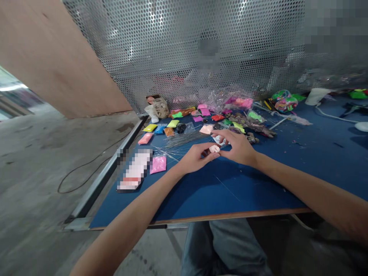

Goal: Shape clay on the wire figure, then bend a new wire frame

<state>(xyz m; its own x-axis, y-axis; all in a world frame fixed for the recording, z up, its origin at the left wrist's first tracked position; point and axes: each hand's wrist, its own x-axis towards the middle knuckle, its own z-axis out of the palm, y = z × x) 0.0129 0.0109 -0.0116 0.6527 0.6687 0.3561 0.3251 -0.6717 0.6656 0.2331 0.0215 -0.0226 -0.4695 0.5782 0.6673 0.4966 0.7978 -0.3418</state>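
Observation:
A small lump of pale pink modelling clay (pixel 214 148) is pinched between my two hands above the blue table. My left hand (pixel 197 157) grips it from the left with thumb and index finger. My right hand (pixel 237 147) meets it from the right, thumb and fingers curled around its far side. Just beyond my right fingers lies a small clear packet with white in it (pixel 219 140), partly hidden. A pale peach packet (pixel 206 129) rests behind my hands, and a bundle of thin metal wires (pixel 184 140) spreads behind my left hand.
Coloured clay packets, among them a pink one (pixel 158 164), lie across the blue table (pixel 195 195). A blurred flat white-and-red item (pixel 134 170) is near the left edge. A perforated metal panel (pixel 178 50) stands at the back. A white cable (pixel 336 117) runs at the right.

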